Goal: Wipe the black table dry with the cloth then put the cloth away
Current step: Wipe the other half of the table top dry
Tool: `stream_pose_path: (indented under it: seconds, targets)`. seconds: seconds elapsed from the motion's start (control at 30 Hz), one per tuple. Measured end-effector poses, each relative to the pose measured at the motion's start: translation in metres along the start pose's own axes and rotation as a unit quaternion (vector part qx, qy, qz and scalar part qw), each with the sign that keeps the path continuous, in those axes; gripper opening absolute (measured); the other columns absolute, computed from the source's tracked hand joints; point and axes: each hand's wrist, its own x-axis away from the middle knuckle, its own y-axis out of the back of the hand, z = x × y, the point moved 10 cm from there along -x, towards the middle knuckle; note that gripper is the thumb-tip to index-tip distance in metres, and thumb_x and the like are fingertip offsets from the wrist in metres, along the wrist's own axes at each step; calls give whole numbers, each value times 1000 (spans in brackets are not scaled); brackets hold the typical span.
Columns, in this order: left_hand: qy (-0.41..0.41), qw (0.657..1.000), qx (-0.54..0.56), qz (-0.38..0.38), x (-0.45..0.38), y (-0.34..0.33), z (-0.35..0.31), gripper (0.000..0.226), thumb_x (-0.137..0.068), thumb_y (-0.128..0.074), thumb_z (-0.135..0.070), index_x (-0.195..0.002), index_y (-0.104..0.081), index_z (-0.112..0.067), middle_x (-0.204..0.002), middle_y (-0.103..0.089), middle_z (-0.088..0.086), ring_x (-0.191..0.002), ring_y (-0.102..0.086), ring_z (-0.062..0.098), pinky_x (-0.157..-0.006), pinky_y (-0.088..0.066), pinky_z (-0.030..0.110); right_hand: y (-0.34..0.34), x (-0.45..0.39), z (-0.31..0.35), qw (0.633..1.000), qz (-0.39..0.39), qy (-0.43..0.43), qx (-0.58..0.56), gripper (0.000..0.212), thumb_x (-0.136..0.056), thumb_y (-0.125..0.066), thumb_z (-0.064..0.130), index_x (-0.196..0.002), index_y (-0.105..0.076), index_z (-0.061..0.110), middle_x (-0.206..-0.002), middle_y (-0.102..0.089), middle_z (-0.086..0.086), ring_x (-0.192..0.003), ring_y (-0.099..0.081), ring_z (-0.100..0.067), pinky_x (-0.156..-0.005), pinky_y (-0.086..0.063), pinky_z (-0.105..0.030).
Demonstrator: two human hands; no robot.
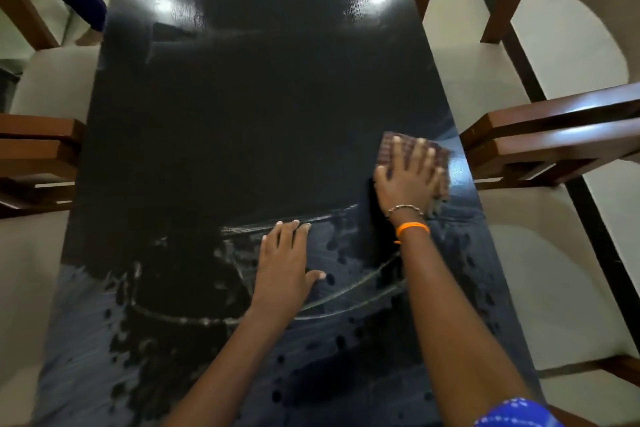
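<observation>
The long black table (263, 107) runs away from me, glossy at the far end and streaked with water marks and droplets in its near half. A folded brown checked cloth (389, 149) lies near the table's right edge. My right hand (410, 177) presses flat on the cloth with straight, spread fingers and hides most of it. My left hand (285, 260) rests flat on the wet surface near the middle, fingers straight, holding nothing.
Wooden-armed chairs with cream seats flank the table: two on the right (554, 135) and two on the left (38, 146). The armrests sit close to both long table edges. Wet smears (346, 295) arc across the near half.
</observation>
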Motion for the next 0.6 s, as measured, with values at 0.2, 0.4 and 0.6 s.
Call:
stream_pose_path:
  seconds: [0.2, 0.4, 0.6]
  targets:
    - [39, 999, 13, -3, -3, -2, -4, 80, -79, -64, -43, -143, -25, -13, -150, -24, 8, -142, -13, 28, -119, -11, 37, -41, 56, 169, 944, 92, 317, -19, 63, -87, -39, 44, -146, -18, 36, -159, -2, -6, -146, 3, -28, -116, 4, -49]
    - [36, 999, 5, -20, -10, -6, -36, 86, -80, -62, -48, -146, -18, -15, -152, -18, 7, -144, -8, 28, -120, -8, 39, -27, 30, 131, 917, 70, 392, -11, 64, -80, -27, 52, -143, -27, 40, -158, -16, 1, -146, -11, -23, -116, -6, -42]
    - [-13, 1000, -16, 10, -32, -12, -83, 84, -83, -56, -50, -147, -10, -21, -154, -9, 2, -144, -1, 26, -119, -6, 43, 7, -42, -6, 974, 29, 224, 10, 70, -77, -21, 57, -144, -22, 40, -158, -14, 1, -146, -10, -24, -116, -7, -43]
